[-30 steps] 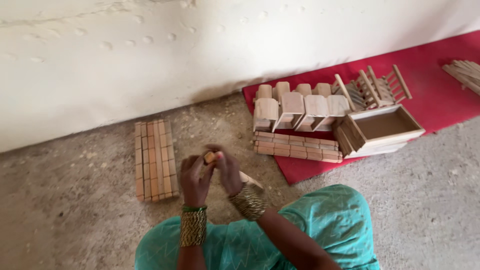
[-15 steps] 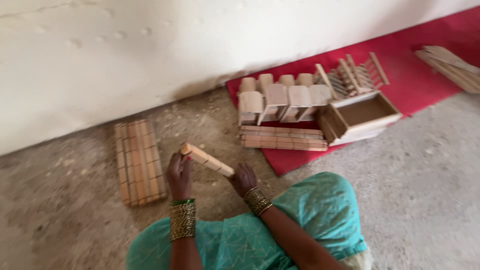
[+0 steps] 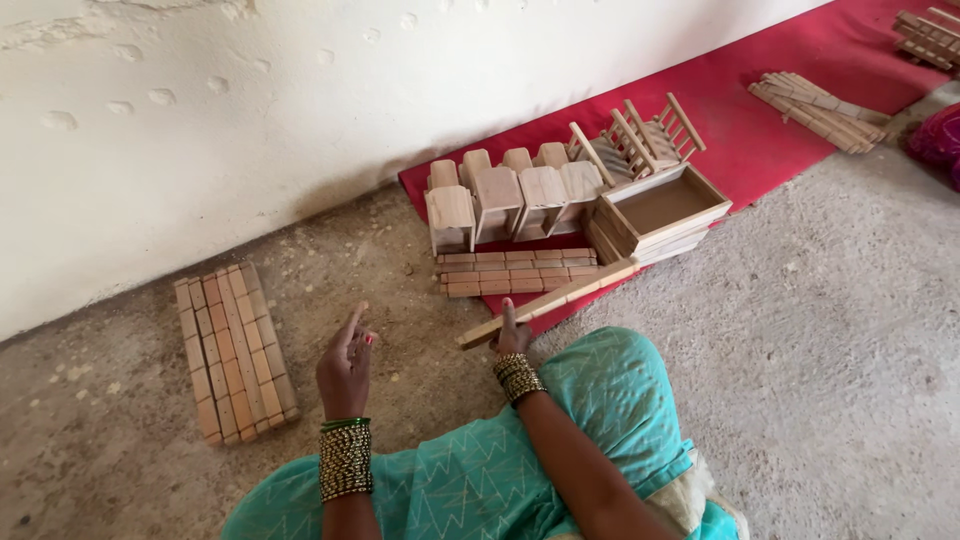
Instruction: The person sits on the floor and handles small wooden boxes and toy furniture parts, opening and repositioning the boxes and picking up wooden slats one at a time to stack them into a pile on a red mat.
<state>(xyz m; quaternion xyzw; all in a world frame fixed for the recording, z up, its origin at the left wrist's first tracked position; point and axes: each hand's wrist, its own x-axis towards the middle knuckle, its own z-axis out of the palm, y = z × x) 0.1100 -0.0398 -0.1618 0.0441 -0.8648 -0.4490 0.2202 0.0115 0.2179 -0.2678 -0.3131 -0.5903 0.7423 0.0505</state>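
From my remote view I see the right hand [image 3: 512, 338] closed around the near end of a long wooden stick [image 3: 548, 303], which lies at a slant, its far end reaching over the edge of the red mat [image 3: 760, 130]. I think the stick is lifted a little above the floor [image 3: 830, 330], but the angle makes this hard to confirm. The left hand [image 3: 345, 365] holds nothing; it is loosely open with the index finger pointing up, just right of a flat row of wooden slats [image 3: 232, 352] on the floor. Behind the stick, a short stack of wooden strips [image 3: 515, 273] lies beside a group of small wooden blocks [image 3: 505, 190] and an open wooden box [image 3: 665, 205].
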